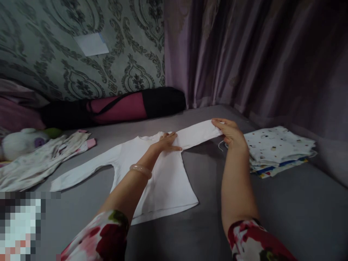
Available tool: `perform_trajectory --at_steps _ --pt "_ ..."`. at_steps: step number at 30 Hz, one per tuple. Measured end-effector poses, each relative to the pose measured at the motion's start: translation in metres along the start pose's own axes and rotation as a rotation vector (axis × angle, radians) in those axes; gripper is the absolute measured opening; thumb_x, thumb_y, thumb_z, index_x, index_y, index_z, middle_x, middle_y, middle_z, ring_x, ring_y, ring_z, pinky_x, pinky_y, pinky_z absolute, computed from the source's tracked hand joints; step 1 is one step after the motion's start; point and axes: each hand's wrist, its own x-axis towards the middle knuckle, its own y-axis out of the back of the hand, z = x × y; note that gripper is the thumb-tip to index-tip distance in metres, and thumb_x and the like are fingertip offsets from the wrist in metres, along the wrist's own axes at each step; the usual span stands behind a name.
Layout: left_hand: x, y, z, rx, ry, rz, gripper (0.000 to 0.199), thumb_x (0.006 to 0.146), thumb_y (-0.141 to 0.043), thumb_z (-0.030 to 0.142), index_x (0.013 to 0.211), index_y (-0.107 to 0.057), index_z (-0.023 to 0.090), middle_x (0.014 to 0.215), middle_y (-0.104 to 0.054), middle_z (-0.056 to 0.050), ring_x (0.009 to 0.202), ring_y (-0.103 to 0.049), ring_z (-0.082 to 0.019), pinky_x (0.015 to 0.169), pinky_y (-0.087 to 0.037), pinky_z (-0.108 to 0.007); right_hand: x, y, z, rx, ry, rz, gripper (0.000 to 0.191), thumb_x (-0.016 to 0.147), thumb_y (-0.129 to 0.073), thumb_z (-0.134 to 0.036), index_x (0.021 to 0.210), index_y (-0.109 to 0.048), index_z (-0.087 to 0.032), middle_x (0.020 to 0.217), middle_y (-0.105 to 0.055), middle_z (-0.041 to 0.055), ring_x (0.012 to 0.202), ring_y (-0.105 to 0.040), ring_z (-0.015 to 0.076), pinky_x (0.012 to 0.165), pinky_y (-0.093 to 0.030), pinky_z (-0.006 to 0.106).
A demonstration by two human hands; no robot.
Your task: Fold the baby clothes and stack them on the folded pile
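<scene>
A white long-sleeved shirt point(168, 181) lies spread on the grey bed sheet point(212, 221), its collar toward the wall. My left hand point(167, 142) rests flat on the shirt's right shoulder, fingers stretched out, with a pale bangle point(140, 170) on that wrist. In my right hand point(228, 130) the cuff end of the right sleeve is pinched, and that sleeve is pulled out straight, slightly lifted off the bed. The other sleeve point(84, 172) stretches out to the left on the sheet.
Right of my right hand sits a stack of folded patterned clothes point(280, 145). On the left lie light printed clothes point(49, 159) and a white plush toy point(20, 143). A long black and maroon bag point(119, 107) lies along the wallpapered wall; purple curtains point(217, 54) hang behind.
</scene>
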Motion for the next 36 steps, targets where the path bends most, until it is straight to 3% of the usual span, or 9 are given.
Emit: perform_trajectory --at_steps 5,11,13,15,20,25,29,33,36 --pt "0.011 0.013 0.005 0.061 -0.008 -0.080 0.100 0.064 -0.063 0.076 0.146 -0.038 0.023 0.160 -0.024 -0.016 0.140 -0.025 -0.047 0.110 -0.027 -0.059 -0.005 -0.020 -0.013 0.279 -0.115 -0.075 0.016 0.078 -0.075 -0.029 0.087 -0.066 -0.019 0.075 -0.071 0.0010 0.068 -0.067 0.0134 0.061 -0.055 0.023" --pt "0.025 0.025 0.020 0.058 0.122 -0.170 0.104 0.051 -0.078 0.066 0.140 -0.047 0.023 0.154 -0.034 -0.018 0.138 -0.028 -0.050 0.108 -0.029 -0.060 -0.012 -0.038 -0.023 0.407 -0.177 -0.153 0.008 0.080 -0.071 -0.017 0.086 -0.066 -0.018 0.074 -0.071 -0.0002 0.065 -0.065 0.0111 0.061 -0.053 0.021" --pt "0.021 0.026 0.022 0.030 0.128 -0.152 0.101 0.052 -0.080 0.062 0.139 -0.049 0.021 0.155 -0.032 -0.020 0.139 -0.027 -0.050 0.109 -0.029 -0.060 -0.014 -0.041 -0.025 0.407 -0.187 -0.176 0.007 0.081 -0.070 -0.016 0.087 -0.067 -0.018 0.075 -0.071 -0.0001 0.065 -0.065 0.0112 0.061 -0.053 0.021" --pt "0.012 0.023 0.019 -0.029 0.095 -0.050 0.094 0.059 -0.078 0.060 0.139 -0.048 0.019 0.156 -0.029 -0.020 0.140 -0.028 -0.047 0.110 -0.030 -0.057 -0.016 -0.044 -0.027 0.431 -0.212 -0.182 0.007 0.081 -0.068 -0.013 0.086 -0.067 -0.018 0.074 -0.071 -0.0006 0.064 -0.065 0.0106 0.061 -0.053 0.020" --pt "-0.027 0.011 -0.008 -0.500 0.127 0.323 0.063 0.080 -0.064 0.051 0.130 -0.055 0.014 0.136 -0.055 -0.018 0.117 -0.058 -0.031 0.097 -0.048 -0.042 -0.022 -0.058 -0.031 0.487 -0.250 -0.175 0.012 0.080 -0.067 -0.008 0.087 -0.066 -0.018 0.074 -0.071 -0.0016 0.063 -0.065 0.0105 0.062 -0.054 0.021" --pt "-0.068 0.002 -0.041 -1.172 0.347 0.492 0.039 0.082 -0.067 0.041 0.107 -0.063 0.012 0.111 -0.068 -0.014 0.090 -0.068 -0.019 0.081 -0.056 -0.032 -0.032 -0.090 -0.031 0.505 -0.227 -0.223 0.015 0.076 -0.069 -0.007 0.086 -0.066 -0.018 0.079 -0.072 -0.0008 0.068 -0.066 0.0117 0.066 -0.055 0.024" --pt "-0.091 -0.008 -0.054 -1.461 0.498 0.624 0.017 0.087 -0.065 0.024 0.095 -0.062 0.010 0.092 -0.070 -0.012 0.071 -0.067 -0.012 0.072 -0.056 -0.026 -0.044 -0.125 -0.024 0.497 -0.232 -0.235 0.019 0.073 -0.070 -0.006 0.086 -0.065 -0.017 0.077 -0.071 -0.0010 0.065 -0.066 0.0127 0.065 -0.057 0.027" --pt "-0.099 -0.012 -0.054 -1.651 0.501 0.648 0.012 0.092 -0.057 0.020 0.095 -0.059 0.008 0.086 -0.069 -0.012 0.072 -0.069 -0.015 0.074 -0.057 -0.027 -0.060 -0.157 -0.011 0.440 -0.216 -0.225 0.026 0.075 -0.065 -0.007 0.099 -0.062 -0.018 0.086 -0.072 0.0005 0.070 -0.067 0.0138 0.065 -0.058 0.029" --pt "-0.099 -0.010 -0.054 -1.769 0.459 0.550 0.030 0.095 -0.053 0.037 0.104 -0.057 0.009 0.087 -0.069 -0.014 0.074 -0.071 -0.020 0.074 -0.058 -0.032 -0.076 -0.177 -0.002 0.352 -0.076 -0.235 0.035 0.078 -0.063 -0.012 0.112 -0.060 -0.018 0.102 -0.072 0.0059 0.089 -0.069 0.0175 0.080 -0.058 0.033"
